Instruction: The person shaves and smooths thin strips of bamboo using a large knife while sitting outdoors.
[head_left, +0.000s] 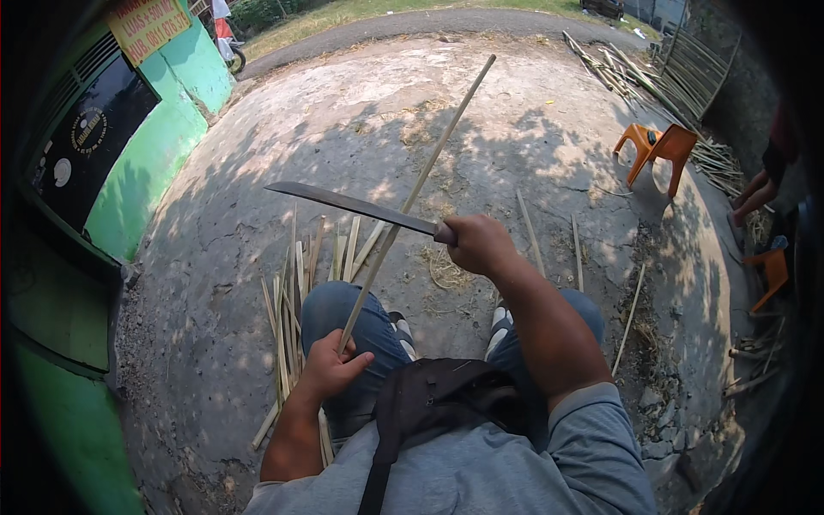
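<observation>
My left hand (pixel 333 367) is closed around the near end of a long, thin bamboo strip (pixel 439 154), just over my left knee. The strip slants away from me, up and to the right. In my right hand (pixel 481 245) is the handle of a machete (pixel 356 204), its long dark blade pointing left. The blade crosses the strip around its middle; whether it bites into the strip I cannot tell. Several pale split bamboo strips (pixel 281 330) lie on the ground beside and beyond my left leg.
Loose strips (pixel 631 318) lie on the cracked concrete (pixel 257 215) to my right. Farther right stand an orange plastic chair (pixel 674 150) and a person's bare legs (pixel 753 196). A bamboo pile (pixel 618 73) lies at the far right. A green wall (pixel 176 129) bounds the left.
</observation>
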A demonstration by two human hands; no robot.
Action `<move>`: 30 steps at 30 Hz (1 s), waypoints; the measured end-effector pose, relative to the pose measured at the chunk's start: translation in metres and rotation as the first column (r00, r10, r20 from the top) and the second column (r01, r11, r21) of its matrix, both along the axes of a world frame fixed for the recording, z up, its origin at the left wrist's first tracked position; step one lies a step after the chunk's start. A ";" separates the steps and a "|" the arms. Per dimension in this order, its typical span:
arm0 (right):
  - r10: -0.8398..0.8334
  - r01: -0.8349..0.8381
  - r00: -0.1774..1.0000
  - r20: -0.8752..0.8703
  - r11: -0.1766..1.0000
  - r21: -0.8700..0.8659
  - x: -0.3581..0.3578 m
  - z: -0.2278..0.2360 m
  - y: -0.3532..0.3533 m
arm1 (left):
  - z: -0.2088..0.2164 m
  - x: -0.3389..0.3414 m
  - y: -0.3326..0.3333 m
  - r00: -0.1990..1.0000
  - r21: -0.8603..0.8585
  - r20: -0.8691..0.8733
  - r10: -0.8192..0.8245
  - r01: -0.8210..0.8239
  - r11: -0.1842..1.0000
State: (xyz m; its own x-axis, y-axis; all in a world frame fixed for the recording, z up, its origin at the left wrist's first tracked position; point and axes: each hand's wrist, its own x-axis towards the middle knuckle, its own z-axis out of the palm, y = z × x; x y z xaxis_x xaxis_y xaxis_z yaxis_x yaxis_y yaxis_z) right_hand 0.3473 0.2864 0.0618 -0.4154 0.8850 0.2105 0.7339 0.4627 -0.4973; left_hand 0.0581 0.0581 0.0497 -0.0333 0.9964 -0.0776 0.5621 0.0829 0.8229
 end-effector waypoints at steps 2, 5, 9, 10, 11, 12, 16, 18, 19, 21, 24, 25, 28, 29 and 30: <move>0.023 -0.024 0.998 0.059 1.000 0.012 0.000 0.003 -0.002 | 0.000 0.001 0.000 1.000 -0.036 -0.001 0.022 -0.022 0.999; 0.112 -0.118 0.982 0.153 0.993 0.026 -0.006 0.012 -0.014 | 0.001 0.001 0.000 0.999 -0.021 -0.045 0.011 -0.012 1.000; 0.206 -0.222 0.958 0.198 0.973 0.064 -0.013 0.014 -0.018 | 0.000 0.000 -0.001 0.999 -0.029 -0.035 0.014 -0.015 0.999; 0.202 -0.221 0.957 0.209 0.973 0.067 -0.012 0.016 -0.017 | 0.000 0.000 -0.001 0.999 -0.029 -0.035 0.011 -0.012 1.000; 0.203 -0.221 0.957 0.209 0.973 0.067 -0.011 0.014 -0.015 | 0.001 0.000 -0.001 0.999 -0.029 -0.034 0.009 -0.010 1.000; 0.165 -0.178 0.974 0.157 0.982 0.069 -0.009 0.010 -0.010 | 0.000 -0.001 -0.002 0.999 -0.028 -0.034 0.010 -0.010 1.000; -0.015 0.015 1.000 -0.001 1.000 0.001 0.005 0.004 0.004 | 0.001 0.000 -0.001 1.000 -0.011 -0.020 0.015 -0.015 1.000; -0.043 0.044 0.999 0.015 0.998 -0.045 0.008 0.004 0.006 | 0.002 0.001 -0.001 1.000 -0.023 -0.015 0.018 -0.019 1.000; -0.035 0.036 0.999 0.020 0.998 -0.045 0.008 0.003 0.005 | 0.001 0.000 -0.001 1.000 -0.020 -0.018 0.016 -0.017 1.000; -0.027 0.029 0.999 0.025 0.999 -0.046 0.007 0.000 0.002 | -0.002 -0.002 -0.001 1.000 -0.018 -0.020 0.015 -0.015 1.000; 0.055 -0.054 0.998 -0.012 0.997 0.048 -0.004 -0.004 -0.007 | -0.004 -0.003 -0.001 1.000 -0.018 -0.009 0.017 -0.017 1.000; 0.128 -0.130 0.991 0.032 0.990 0.058 -0.009 -0.002 -0.011 | -0.003 -0.003 -0.001 1.000 -0.019 -0.013 0.017 -0.018 1.000; 0.203 -0.213 0.971 0.123 0.974 0.076 -0.017 0.004 -0.018 | -0.001 -0.001 -0.002 1.000 -0.014 -0.012 0.021 -0.021 1.000; 0.205 -0.219 0.968 0.147 0.972 0.089 -0.016 0.006 -0.017 | 0.000 0.000 -0.002 1.000 -0.008 -0.007 0.022 -0.022 1.000; 0.206 -0.225 0.963 0.171 0.969 0.101 -0.016 0.008 -0.015 | 0.001 0.000 -0.002 1.000 -0.007 -0.008 0.023 -0.023 1.000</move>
State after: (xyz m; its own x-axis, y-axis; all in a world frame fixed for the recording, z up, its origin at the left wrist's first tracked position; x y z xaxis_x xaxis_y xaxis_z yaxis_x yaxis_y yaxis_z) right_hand 0.3314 0.2709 0.0695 -0.6300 0.7435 0.2246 0.6752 0.6672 -0.3147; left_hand 0.0583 0.0565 0.0511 -0.0571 0.9948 -0.0843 0.5662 0.1019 0.8180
